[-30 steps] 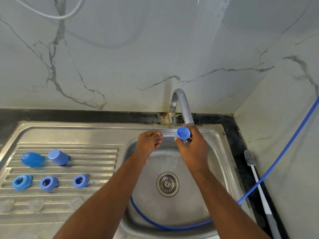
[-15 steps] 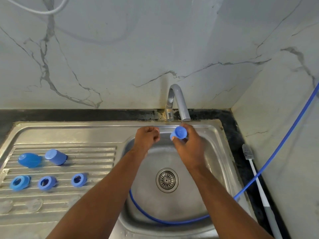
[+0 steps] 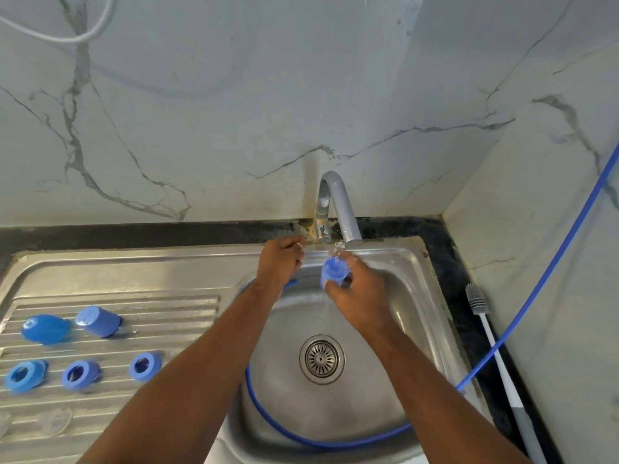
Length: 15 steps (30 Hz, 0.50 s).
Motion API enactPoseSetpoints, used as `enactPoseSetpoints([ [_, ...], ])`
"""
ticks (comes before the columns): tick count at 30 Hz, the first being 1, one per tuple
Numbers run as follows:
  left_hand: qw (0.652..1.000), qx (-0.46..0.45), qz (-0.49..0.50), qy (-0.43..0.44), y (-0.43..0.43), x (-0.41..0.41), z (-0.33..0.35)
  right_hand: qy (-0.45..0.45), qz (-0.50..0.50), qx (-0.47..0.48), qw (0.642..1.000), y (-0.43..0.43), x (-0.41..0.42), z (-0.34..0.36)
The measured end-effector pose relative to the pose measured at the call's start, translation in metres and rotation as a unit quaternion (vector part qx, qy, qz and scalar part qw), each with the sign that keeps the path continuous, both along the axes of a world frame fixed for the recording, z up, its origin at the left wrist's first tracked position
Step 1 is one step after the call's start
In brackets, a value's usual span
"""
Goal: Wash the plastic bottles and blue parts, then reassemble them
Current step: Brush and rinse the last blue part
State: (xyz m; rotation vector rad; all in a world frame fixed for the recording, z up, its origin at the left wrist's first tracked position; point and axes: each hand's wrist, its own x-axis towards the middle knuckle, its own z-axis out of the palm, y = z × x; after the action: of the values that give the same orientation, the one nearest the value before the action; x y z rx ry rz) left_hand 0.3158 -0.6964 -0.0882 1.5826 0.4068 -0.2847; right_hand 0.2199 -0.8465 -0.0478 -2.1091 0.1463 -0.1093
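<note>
Since water (image 3: 337, 247) is running, I think this is the rinse step for one blue part. Nearest, a blue hose (image 3: 301, 438) curls along the 6 o'clock side of the sink (image 3: 412, 279). The drain (image 3: 322, 359) sits in the middle of the bowl. At 9 o'clock from the drain, on the ridged draining board (image 3: 174, 313), three blue rings (image 3: 80, 373) lie in a row. Just past them are a blue dome (image 3: 45, 329) and a blue cup (image 3: 98, 321) on its side. Some clear things (image 3: 57, 420) at 8 o'clock are too faint to name. At 3 o'clock a bottle brush (image 3: 475, 299) lies on the black desk (image 3: 450, 279) beside the sink.

Farther on, at 12 o'clock from the drain, are both hands. The right hand (image 3: 361, 296) pinches a blue cap (image 3: 332, 270) with its fingertips. It holds the cap right under the mouth of the tap (image 3: 340, 202), in the falling water. The cap is at 11 o'clock from the middle of that hand. Its long way seems to point up at the tap, toward 12 o'clock, but it is blurry.

The left hand (image 3: 279, 261) is at 9 o'clock from the cap, near but not touching it. Its fingers are curled close to the foot of the tap. I cannot tell if they hold anything.

So the right hand is the nearer one. I think the next move is to turn the cap in the water, or carry it toward 8 o'clock to the board. It is wet and could slip.
</note>
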Motion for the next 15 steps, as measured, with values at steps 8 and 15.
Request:
enactPoseSetpoints([
  [8,0.987,0.091,-0.125,-0.037,-0.024,0.017,0.016,0.020,-0.037,0.023,0.999,-0.004,0.003,-0.002],
  [15,0.928,0.271,-0.241,-0.082,-0.044,0.023,0.019,0.047,-0.036,0.011,0.998,-0.009,0.004,-0.014],
])
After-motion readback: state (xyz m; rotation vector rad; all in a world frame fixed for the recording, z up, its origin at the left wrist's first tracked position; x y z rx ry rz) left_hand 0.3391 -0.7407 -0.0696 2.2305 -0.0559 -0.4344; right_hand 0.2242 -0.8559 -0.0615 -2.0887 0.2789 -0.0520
